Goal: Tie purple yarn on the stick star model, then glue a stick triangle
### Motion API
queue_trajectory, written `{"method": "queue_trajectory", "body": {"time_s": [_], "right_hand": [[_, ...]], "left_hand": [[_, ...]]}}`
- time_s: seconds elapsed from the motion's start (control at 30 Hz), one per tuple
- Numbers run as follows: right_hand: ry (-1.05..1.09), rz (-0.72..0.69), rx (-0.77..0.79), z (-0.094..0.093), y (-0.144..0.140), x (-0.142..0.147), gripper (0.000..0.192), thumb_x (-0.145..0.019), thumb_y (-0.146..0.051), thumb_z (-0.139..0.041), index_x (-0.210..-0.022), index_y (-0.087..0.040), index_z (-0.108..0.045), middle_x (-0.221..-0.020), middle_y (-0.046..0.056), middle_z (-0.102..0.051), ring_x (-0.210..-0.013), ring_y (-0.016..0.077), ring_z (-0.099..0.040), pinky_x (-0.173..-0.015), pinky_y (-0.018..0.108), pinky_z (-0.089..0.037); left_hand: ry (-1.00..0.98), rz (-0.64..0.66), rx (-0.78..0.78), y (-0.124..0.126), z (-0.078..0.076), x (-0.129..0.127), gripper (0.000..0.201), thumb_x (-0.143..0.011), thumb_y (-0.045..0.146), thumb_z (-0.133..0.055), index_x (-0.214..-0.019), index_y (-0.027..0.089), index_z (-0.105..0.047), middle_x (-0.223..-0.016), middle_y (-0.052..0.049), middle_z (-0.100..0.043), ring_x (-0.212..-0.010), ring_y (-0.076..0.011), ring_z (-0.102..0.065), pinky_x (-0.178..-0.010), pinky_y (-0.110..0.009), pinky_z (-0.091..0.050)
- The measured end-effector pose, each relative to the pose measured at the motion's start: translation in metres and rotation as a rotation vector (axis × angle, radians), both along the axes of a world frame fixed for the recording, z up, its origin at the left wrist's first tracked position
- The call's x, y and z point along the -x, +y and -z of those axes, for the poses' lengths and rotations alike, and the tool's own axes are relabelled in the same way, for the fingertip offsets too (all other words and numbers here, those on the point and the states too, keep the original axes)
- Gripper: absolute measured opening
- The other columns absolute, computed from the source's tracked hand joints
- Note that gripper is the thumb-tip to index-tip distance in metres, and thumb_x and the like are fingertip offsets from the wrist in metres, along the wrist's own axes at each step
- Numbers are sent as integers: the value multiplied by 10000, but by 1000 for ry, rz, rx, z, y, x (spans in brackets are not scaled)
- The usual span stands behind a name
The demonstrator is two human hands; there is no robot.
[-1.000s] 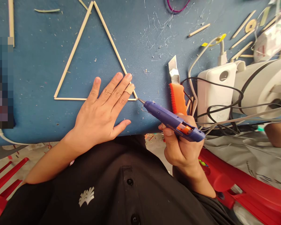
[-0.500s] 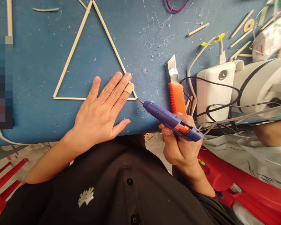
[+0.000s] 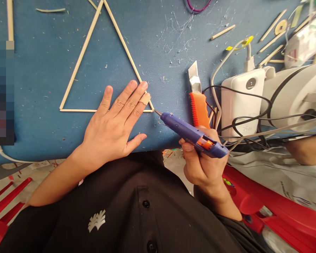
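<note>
Three thin wooden sticks form a triangle (image 3: pixel 80 58) on the blue table. My left hand (image 3: pixel 114 121) lies flat with fingers spread over its bottom stick (image 3: pixel 77 110) and the lower end of its right stick (image 3: pixel 123 42). A bandage (image 3: pixel 144 99) wraps one finger. My right hand (image 3: pixel 202 165) is closed around a blue hot glue gun (image 3: pixel 185 130) with an orange part showing near its rear. The gun's metal nozzle touches or nearly touches the triangle's lower right corner; I cannot tell which. The gun's trigger is hidden by the hand.
Right of the triangle lies an orange utility knife (image 3: pixel 199 109), blade exposed. Beyond it stand a white power bank (image 3: pixel 241 105) with tangled cables and a white spool (image 3: pixel 292 95). Short sticks (image 3: pixel 223 32) and glue strings (image 3: pixel 180 30) lie farther back. A person's arm (image 3: pixel 307 149) shows at right.
Almost nothing differs. The orange part at the glue gun's rear has shifted slightly; both hands and the triangle stay in place.
</note>
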State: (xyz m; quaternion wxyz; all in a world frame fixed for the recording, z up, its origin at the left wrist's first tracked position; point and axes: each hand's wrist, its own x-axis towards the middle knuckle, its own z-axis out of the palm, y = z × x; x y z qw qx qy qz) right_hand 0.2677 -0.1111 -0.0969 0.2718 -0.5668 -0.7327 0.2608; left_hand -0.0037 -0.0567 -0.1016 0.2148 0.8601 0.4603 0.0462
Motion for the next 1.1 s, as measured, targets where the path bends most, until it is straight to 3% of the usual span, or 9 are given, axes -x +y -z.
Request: {"method": "queue_trajectory", "body": {"time_s": [0.3,0.73,0.97,1.1], "right_hand": [[26,-63,-55,-2,9,8,53,-1002,-237,-619,-1052,-221,-611,-873,31,-606,-733,160,-597,-613,315,-482],[21,2,-35,1,4,5,78,-1015,-255,-618,-1074,-214,-646,-956,44,-642,-785,161,-618,-681,326,-511],[103,-62,-2,-1,6,4,148,-966,-213,-661,-1108,-217,-621,-908,23,-642,-766,148,-604,-652,307,-489],[67,-10,26,-1,0,-1,106,-984,-230,-643,-1088,-217,-631,-927,27,-639,-729,143,-606,-646,313,-493]], "left_hand": [[-16,-5,18,1,-2,0,896,-1064,474,-552,-1792,196,-109,-1844,-136,-194,-1712,-419,-215,-1406,-673,-124],[-7,-10,25,1,-2,0,854,-1061,482,-547,-1782,194,-190,-1850,-119,-182,-1715,-412,-212,-1414,-674,-120],[-12,-8,24,1,-3,0,872,-1071,471,-532,-1791,199,-123,-1846,-119,-184,-1718,-401,-212,-1407,-682,-130],[-25,-13,31,1,-2,0,874,-1064,463,-544,-1792,215,-129,-1847,-111,-189,-1713,-412,-220,-1407,-680,-122]]}}
